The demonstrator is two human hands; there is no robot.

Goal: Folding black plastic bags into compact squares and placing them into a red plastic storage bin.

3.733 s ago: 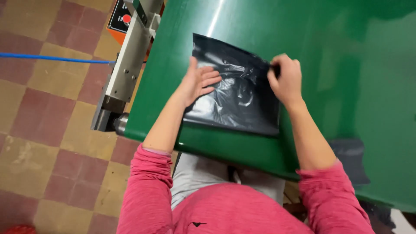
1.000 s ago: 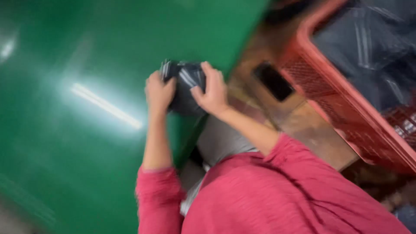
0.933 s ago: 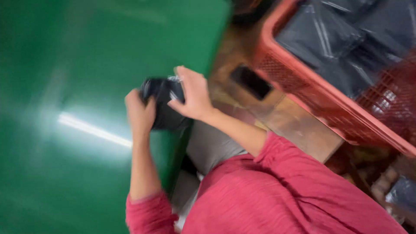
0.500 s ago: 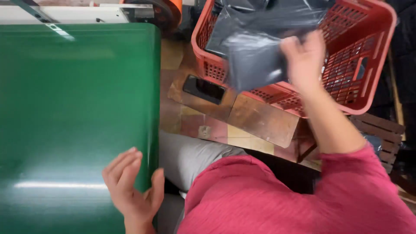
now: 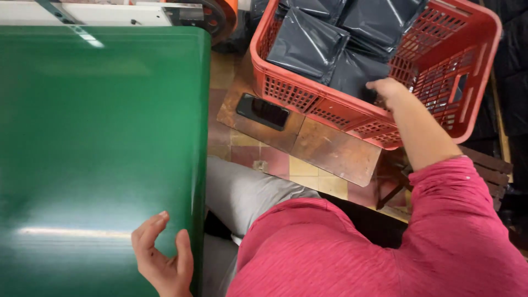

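Observation:
My right hand (image 5: 387, 88) reaches over the rim of a red plastic crate (image 5: 477, 82) and rests among several dark grey plastic bags (image 5: 308, 45) stacked inside it. Its fingertips are hidden between the bags, so I cannot tell whether it grips one. My left hand (image 5: 163, 262) lies at the near edge of the green table (image 5: 99, 137), fingers spread, holding nothing. My pink sleeves and grey trousers fill the bottom right of the view.
A dark phone (image 5: 263, 111) lies on a brown board (image 5: 336, 152) beside the crate, over a tiled floor. A white and orange machine part (image 5: 212, 14) stands past the table's far end. Dark slats sit at the far right.
The folded dark bag held in both hands went right to the crate in my right hand, which has dropped in among the bags. My left hand came away and settled at the table edge.

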